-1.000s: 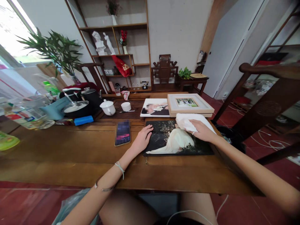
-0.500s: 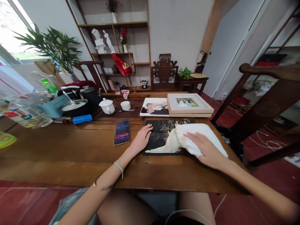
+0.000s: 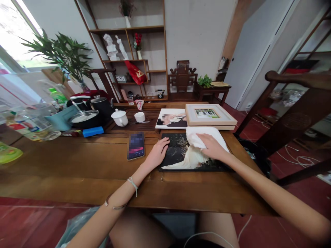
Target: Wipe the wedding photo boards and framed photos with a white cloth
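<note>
A dark photo print with a white dress on it lies flat on the wooden table. My left hand rests on the print's left edge, fingers spread flat. My right hand presses a white cloth onto the upper right part of the print, fingers laid over it. A phone lies just left of my left hand.
Behind the print lie another photo and a light wooden picture frame. A white teapot, a cup, pots and bottles crowd the back left. A dark wooden chair stands at the right.
My right hand slid the white cloth from the print's lower right back up toward its far edge. My left hand stayed on the left edge.
</note>
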Demonstrator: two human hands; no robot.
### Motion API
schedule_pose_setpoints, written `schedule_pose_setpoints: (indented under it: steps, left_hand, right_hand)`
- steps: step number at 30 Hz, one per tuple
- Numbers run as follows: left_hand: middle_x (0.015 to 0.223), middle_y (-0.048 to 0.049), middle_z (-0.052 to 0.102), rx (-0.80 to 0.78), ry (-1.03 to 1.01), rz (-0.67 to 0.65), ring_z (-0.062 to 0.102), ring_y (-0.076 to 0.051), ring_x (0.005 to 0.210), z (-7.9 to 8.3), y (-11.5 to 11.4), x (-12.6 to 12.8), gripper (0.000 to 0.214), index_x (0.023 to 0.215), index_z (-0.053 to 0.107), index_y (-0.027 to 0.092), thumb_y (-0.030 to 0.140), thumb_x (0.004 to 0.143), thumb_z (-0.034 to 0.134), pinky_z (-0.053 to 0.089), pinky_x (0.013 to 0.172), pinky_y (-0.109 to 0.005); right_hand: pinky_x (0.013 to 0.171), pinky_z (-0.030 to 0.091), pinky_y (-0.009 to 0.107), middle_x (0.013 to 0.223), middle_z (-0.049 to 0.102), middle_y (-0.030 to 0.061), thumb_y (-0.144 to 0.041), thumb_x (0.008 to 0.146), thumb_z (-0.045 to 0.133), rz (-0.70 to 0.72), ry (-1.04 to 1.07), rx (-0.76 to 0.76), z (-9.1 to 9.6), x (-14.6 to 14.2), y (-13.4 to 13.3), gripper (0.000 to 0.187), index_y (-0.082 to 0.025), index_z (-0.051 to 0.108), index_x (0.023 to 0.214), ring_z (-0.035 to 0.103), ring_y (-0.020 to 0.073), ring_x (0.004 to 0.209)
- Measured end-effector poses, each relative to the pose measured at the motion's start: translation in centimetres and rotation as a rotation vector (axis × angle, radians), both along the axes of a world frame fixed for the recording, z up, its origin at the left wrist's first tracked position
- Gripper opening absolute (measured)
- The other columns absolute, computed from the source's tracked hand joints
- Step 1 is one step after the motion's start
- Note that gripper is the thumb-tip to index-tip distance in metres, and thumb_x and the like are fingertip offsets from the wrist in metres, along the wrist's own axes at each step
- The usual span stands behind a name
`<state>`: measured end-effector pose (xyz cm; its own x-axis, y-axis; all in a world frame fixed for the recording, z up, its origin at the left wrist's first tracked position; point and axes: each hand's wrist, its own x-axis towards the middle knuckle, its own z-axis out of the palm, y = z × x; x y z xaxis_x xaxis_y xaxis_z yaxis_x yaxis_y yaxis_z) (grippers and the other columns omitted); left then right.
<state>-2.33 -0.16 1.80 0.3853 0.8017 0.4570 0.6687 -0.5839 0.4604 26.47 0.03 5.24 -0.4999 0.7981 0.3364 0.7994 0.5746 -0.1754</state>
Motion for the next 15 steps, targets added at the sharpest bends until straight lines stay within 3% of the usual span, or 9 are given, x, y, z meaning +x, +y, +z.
schedule_pose_setpoints:
  steps: [3, 6, 15]
  left_hand:
    - [0.133, -0.0146, 0.057, 0.001, -0.002, -0.004, 0.05, -0.024, 0.129, 0.0, -0.1, 0.0, 0.03, 0.115, 0.062, 0.013, 0.018, 0.094, 0.041, 0.039, 0.11, -0.047]
    - [0.133, -0.0146, 0.057, 0.0, -0.003, -0.002, 0.05, -0.024, 0.128, 0.0, -0.2, 0.1, 0.03, 0.114, 0.062, 0.013, 0.018, 0.094, 0.041, 0.039, 0.11, -0.047]
    - [0.134, -0.0152, 0.057, -0.027, 0.013, 0.015, 0.049, -0.024, 0.129, 0.4, -0.4, 0.2, 0.032, 0.117, 0.062, 0.01, 0.017, 0.093, 0.041, 0.038, 0.111, -0.044]
  right_hand:
    - [0.097, 0.04, 0.047, 0.122, 0.064, 0.0182, -0.018, 0.07, 0.047, -0.072, 0.001, 0.022, 0.2, -1.8, 1.9, 0.052, -0.008, 0.059, 0.12, 0.056, 0.0335, 0.112]
    - [0.104, 0.034, 0.048, 0.129, 0.058, 0.0212, -0.017, 0.069, 0.048, -0.057, -0.049, 0.026, 0.1, -3.1, 0.7, 0.059, -0.004, 0.054, 0.126, 0.052, 0.0332, 0.119]
    - [0.114, 0.014, 0.054, 0.148, 0.041, 0.0149, -0.012, 0.057, 0.049, 0.273, -0.102, -0.062, 0.1, -4.7, -11.4, 0.077, -0.008, 0.047, 0.134, 0.027, 0.0302, 0.14]
